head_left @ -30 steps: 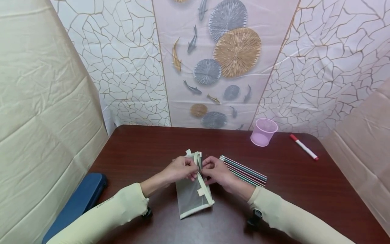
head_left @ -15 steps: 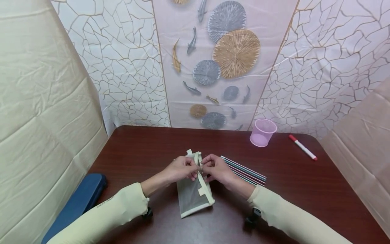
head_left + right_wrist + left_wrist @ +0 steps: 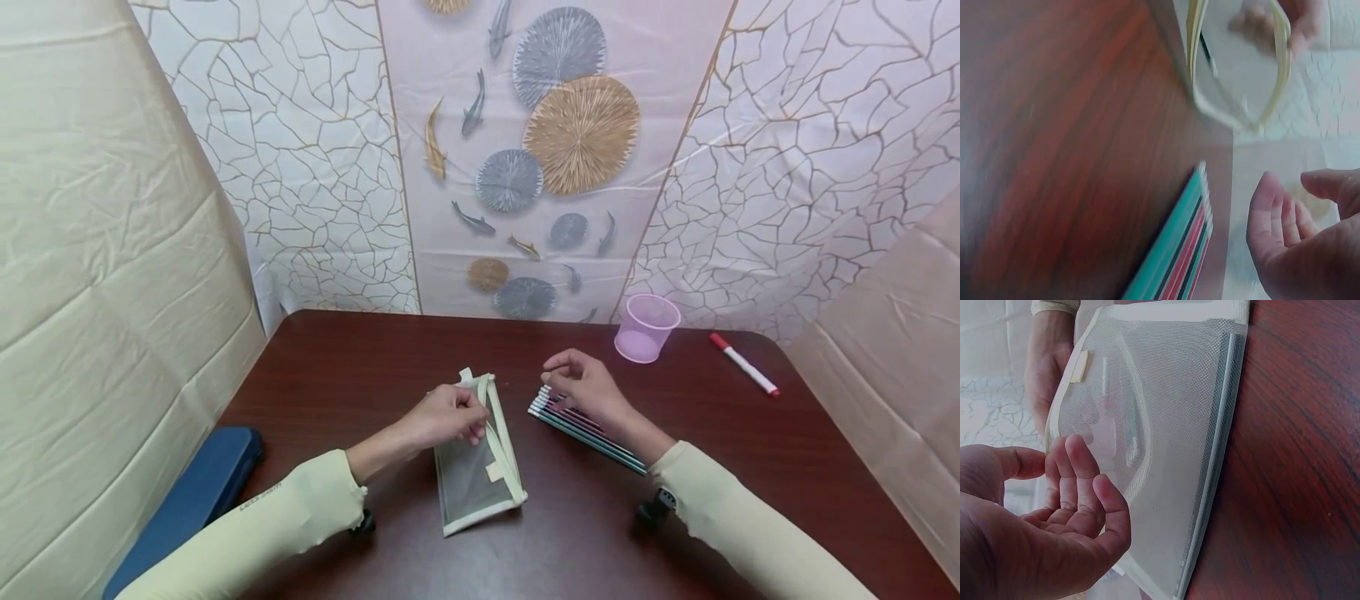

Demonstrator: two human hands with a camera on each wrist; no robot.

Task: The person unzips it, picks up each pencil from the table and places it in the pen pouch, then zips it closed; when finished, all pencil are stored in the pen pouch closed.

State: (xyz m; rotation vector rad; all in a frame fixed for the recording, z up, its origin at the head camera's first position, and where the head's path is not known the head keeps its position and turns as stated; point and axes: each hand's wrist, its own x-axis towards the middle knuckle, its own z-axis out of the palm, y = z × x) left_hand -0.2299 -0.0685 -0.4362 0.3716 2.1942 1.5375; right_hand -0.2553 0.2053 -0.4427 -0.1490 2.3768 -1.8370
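My left hand (image 3: 446, 414) pinches the cream zip edge of a see-through mesh pouch (image 3: 468, 479) at the middle of the table. Seen from the left wrist, the thumb and fingertips meet at that edge, and a dark pencil (image 3: 1217, 444) lies inside along the pouch's lower side. The right wrist view looks into the pouch's parted mouth. My right hand (image 3: 588, 387) hovers over a row of pencils (image 3: 588, 440) to the right, thumb and fingers apart, nothing between them. Those pencils (image 3: 1172, 250) are green, red and dark, with white ends towards the pouch.
A long blue case (image 3: 191, 504) lies at the table's left edge, partly behind the left sleeve. Towards the back right stand a pink cup (image 3: 647, 333) and, beside it, a white marker (image 3: 746, 364) with a red cap. Fabric walls surround the table.
My right hand has left the pouch's mouth and moved right, over the pencils. The pencil end that showed at the mouth has gone from sight. My left hand keeps its place on the pouch.
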